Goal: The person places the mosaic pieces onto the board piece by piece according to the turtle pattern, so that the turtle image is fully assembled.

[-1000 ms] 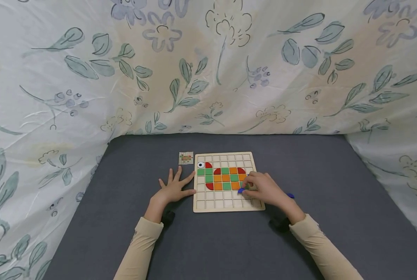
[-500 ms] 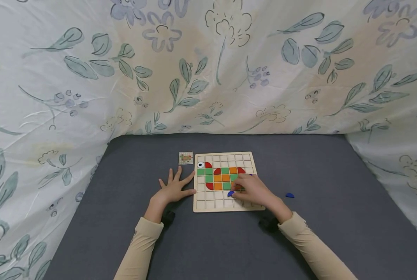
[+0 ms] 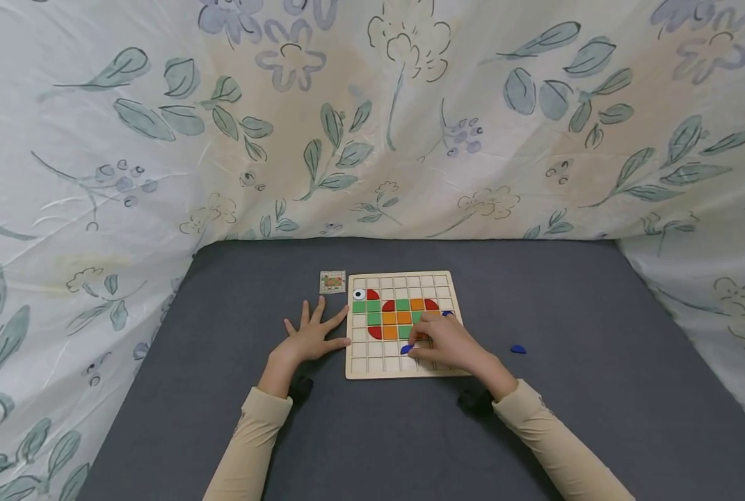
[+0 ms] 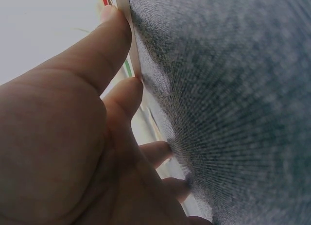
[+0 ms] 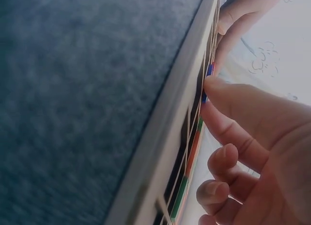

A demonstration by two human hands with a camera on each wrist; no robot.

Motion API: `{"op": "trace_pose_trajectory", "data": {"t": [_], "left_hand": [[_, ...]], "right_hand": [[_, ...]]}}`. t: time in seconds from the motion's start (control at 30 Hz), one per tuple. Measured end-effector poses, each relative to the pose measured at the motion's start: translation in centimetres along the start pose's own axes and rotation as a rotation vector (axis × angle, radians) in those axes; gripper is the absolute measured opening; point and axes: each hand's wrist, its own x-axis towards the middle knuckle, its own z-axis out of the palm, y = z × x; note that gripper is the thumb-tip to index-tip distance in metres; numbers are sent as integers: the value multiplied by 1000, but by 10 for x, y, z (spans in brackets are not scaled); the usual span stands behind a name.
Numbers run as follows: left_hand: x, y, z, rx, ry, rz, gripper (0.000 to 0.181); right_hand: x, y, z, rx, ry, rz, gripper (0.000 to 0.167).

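A pale wooden grid board (image 3: 359, 366) lies on the dark cloth, filled in part with red, green and orange tiles (image 3: 403, 318) and a white eye tile (image 3: 359, 295). My left hand (image 3: 309, 341) is spread flat at the board's left side; its thumb (image 4: 114, 40) and index fingertip touch the edge. Over the board's lower middle, my right hand (image 3: 450, 342) pinches a blue half-round tile (image 3: 406, 350) between thumb and index finger, just below the coloured rows. The right wrist view shows this blue tile (image 5: 204, 95) at the grid surface. The right hand hides several cells.
A small printed picture card (image 3: 332, 282) lies by the board's upper left corner. One more blue half-round tile (image 3: 519, 349) rests on the cloth to the right. Another blue tile (image 3: 448, 313) shows on the board behind the right hand. A floral curtain (image 3: 410, 174) hangs behind.
My right hand has moved left across the board with the blue tile, uncovering the blue tile on the cloth. The left hand stays put at the board's edge.
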Motion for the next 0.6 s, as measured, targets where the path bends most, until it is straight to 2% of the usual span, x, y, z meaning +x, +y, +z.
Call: {"op": "trace_pose_trajectory", "data": {"t": [0.6], "left_hand": [[-2, 4, -3, -15, -6, -6, 73]], "right_hand": [[0, 0, 0, 33, 0, -5, 10]]}}
